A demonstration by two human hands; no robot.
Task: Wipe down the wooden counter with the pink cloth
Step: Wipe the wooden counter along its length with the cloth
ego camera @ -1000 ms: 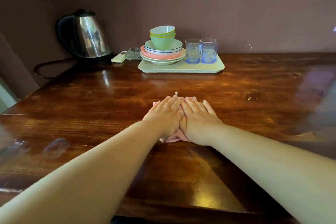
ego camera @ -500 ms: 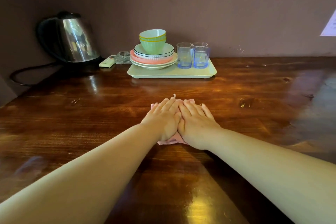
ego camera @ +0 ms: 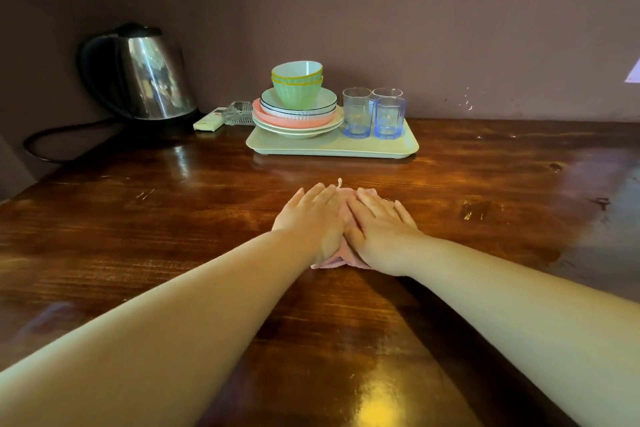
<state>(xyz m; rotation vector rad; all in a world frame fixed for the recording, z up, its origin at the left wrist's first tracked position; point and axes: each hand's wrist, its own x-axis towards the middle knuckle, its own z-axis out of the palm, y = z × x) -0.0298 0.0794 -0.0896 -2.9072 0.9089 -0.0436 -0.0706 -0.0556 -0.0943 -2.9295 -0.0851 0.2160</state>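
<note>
Since the earlier frames, the pink cloth and both hands have slid farther from the person, closer to the tray. The cloth lies flat on the wooden counter, almost wholly hidden beneath the hands, its long axis seeming to run from the near edge toward the wall. The left hand and right hand press it side by side, fingers straight, equally near. The tray of stacked dishes and glasses sits directly ahead, so a further push likely ends soon.

Kettle, tray of plates, bowls, glasses
</note>
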